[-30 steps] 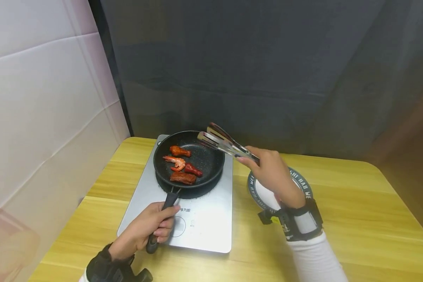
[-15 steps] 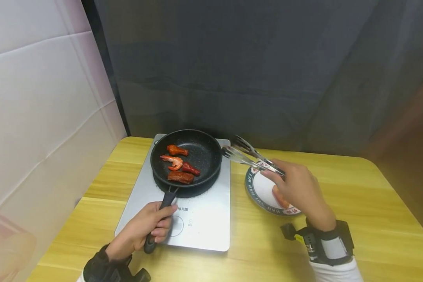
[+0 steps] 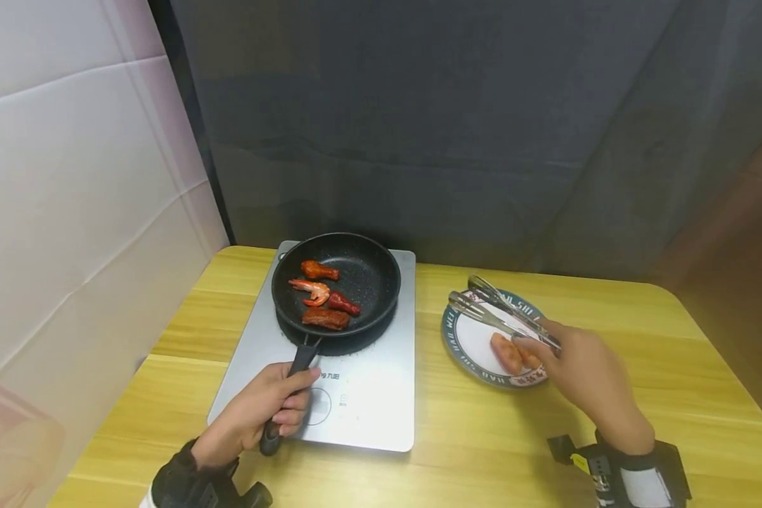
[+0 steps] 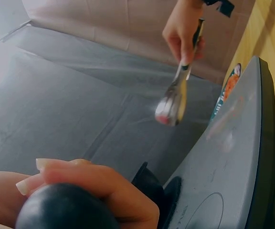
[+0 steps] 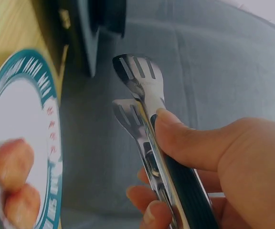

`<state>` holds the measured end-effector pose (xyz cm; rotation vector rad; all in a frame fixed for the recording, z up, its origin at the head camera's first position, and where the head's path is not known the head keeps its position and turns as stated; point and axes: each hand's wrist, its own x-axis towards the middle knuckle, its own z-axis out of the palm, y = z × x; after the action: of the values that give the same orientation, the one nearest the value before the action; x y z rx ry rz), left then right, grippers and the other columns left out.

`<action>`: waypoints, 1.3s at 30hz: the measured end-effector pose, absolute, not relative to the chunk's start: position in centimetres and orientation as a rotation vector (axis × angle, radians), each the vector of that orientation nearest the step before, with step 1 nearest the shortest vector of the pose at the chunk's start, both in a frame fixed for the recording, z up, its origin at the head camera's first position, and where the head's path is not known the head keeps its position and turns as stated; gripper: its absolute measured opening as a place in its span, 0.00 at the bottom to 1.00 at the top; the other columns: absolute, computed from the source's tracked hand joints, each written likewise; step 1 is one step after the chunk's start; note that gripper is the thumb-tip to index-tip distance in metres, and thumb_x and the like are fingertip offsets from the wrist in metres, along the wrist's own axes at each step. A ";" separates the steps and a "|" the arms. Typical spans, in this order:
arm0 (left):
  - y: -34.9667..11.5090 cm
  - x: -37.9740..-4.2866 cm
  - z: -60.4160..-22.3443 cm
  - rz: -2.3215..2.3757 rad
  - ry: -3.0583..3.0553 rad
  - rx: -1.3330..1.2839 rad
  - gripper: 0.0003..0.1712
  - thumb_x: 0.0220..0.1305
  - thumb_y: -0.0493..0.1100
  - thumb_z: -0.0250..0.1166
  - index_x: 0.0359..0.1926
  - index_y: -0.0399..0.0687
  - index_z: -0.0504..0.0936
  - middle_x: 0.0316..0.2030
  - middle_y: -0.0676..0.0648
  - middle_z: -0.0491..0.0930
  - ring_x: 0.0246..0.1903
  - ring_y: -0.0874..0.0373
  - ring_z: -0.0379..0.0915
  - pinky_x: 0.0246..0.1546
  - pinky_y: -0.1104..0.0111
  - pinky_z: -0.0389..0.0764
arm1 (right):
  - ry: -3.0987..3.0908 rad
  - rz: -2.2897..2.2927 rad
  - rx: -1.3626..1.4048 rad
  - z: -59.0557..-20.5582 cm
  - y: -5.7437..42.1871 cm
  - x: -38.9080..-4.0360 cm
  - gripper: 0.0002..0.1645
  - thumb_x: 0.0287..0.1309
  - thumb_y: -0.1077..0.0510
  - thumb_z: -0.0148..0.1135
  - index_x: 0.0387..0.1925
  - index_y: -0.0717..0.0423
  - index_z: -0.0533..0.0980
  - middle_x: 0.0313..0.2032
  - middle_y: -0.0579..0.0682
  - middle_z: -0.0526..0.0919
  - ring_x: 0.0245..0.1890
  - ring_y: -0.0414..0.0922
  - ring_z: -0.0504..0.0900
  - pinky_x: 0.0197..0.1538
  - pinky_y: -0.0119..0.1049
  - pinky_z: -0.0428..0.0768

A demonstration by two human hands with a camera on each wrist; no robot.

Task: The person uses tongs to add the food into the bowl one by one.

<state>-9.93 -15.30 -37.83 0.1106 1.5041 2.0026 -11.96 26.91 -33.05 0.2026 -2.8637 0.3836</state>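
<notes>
My left hand grips the black handle of a frying pan. Inside the pan lie two drumsticks, one orange-brown and one dark red, a shrimp and a browned slab of meat. Over the plate at the right, my right hand holds metal tongs, their tips apart with nothing between them. Two orange-pink pieces of food rest on the plate, side by side; the hand partly covers one in the head view.
Under the pan is a silver induction cooktop, set on a wooden table. A dark curtain hangs behind the table, and a pale panel stands along the left side.
My right hand has carried the tongs from the pan's right rim rightward and toward me, over the plate. The food on the plate has come into view. My left hand keeps its grip on the handle.
</notes>
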 end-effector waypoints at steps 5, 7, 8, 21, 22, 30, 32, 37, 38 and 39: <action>-15.3 -9.9 -37.9 2.003 1.502 0.108 0.17 0.72 0.46 0.54 0.30 0.43 0.61 0.13 0.56 0.58 0.09 0.69 0.53 0.09 0.77 0.60 | -2.873 0.334 0.205 -34.0 28.5 -10.9 0.27 0.58 0.43 0.65 0.46 0.63 0.80 0.25 0.56 0.80 0.23 0.52 0.76 0.19 0.43 0.71; -15.3 -9.9 -37.9 2.003 1.500 0.107 0.17 0.72 0.46 0.54 0.30 0.43 0.61 0.13 0.56 0.58 0.09 0.69 0.53 0.09 0.77 0.60 | -2.874 0.323 0.220 -34.4 29.0 -10.5 0.25 0.58 0.43 0.65 0.44 0.61 0.80 0.22 0.51 0.78 0.20 0.48 0.73 0.18 0.41 0.68; -15.3 -9.9 -37.9 2.004 1.500 0.107 0.17 0.72 0.46 0.54 0.30 0.43 0.61 0.13 0.56 0.58 0.09 0.69 0.53 0.09 0.77 0.59 | -2.878 0.315 0.223 -34.6 29.2 -10.3 0.24 0.59 0.43 0.64 0.44 0.60 0.80 0.21 0.50 0.77 0.20 0.48 0.72 0.18 0.41 0.67; -15.2 -9.9 -37.7 1.988 1.528 0.096 0.17 0.71 0.46 0.55 0.28 0.43 0.61 0.12 0.57 0.59 0.09 0.68 0.53 0.09 0.77 0.60 | -2.986 0.316 0.074 -36.5 30.9 -7.8 0.24 0.61 0.40 0.60 0.44 0.56 0.79 0.21 0.53 0.75 0.19 0.50 0.72 0.13 0.43 0.65; -15.2 -9.9 -37.6 1.987 1.529 0.095 0.17 0.72 0.46 0.55 0.28 0.43 0.61 0.12 0.57 0.59 0.09 0.68 0.53 0.09 0.77 0.60 | -2.998 0.322 0.054 -36.5 31.0 -7.7 0.24 0.62 0.39 0.59 0.43 0.56 0.79 0.21 0.53 0.75 0.19 0.51 0.73 0.13 0.44 0.65; -15.2 -9.9 -37.6 1.988 1.516 0.108 0.17 0.72 0.46 0.54 0.29 0.43 0.61 0.12 0.57 0.59 0.09 0.69 0.53 0.09 0.77 0.60 | -3.056 0.314 -0.026 -37.0 31.2 -7.0 0.26 0.62 0.35 0.55 0.40 0.54 0.76 0.21 0.53 0.74 0.19 0.51 0.72 0.14 0.46 0.65; -15.2 -9.9 -37.7 1.990 1.512 0.108 0.16 0.72 0.46 0.55 0.29 0.43 0.61 0.13 0.57 0.59 0.09 0.69 0.53 0.09 0.77 0.60 | -3.067 0.308 -0.041 -37.1 31.3 -6.9 0.25 0.62 0.34 0.55 0.38 0.53 0.74 0.21 0.53 0.73 0.18 0.51 0.71 0.14 0.46 0.65; -15.1 -9.9 -37.6 1.994 1.508 0.100 0.16 0.72 0.45 0.55 0.30 0.43 0.61 0.13 0.56 0.59 0.09 0.69 0.53 0.09 0.77 0.60 | -3.070 0.309 -0.007 -37.3 31.2 -6.7 0.22 0.64 0.37 0.55 0.37 0.52 0.74 0.19 0.52 0.72 0.17 0.51 0.71 0.13 0.46 0.64; -15.1 -9.9 -37.6 1.994 1.509 0.098 0.16 0.72 0.45 0.54 0.30 0.43 0.61 0.13 0.56 0.59 0.09 0.69 0.53 0.09 0.77 0.60 | -3.070 0.310 -0.002 -37.3 31.1 -6.7 0.22 0.64 0.38 0.55 0.36 0.52 0.74 0.19 0.52 0.72 0.17 0.51 0.71 0.13 0.46 0.64; -15.1 -9.9 -37.6 1.993 1.513 0.098 0.16 0.72 0.46 0.54 0.30 0.43 0.61 0.13 0.56 0.59 0.09 0.69 0.53 0.09 0.77 0.60 | -3.071 0.311 0.000 -37.4 31.1 -6.7 0.22 0.64 0.37 0.55 0.36 0.52 0.74 0.19 0.52 0.72 0.17 0.51 0.71 0.13 0.46 0.64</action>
<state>-9.86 -15.15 -37.56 0.0983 1.5133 1.9928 -6.68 31.10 -37.40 -0.0003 -3.0709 0.3112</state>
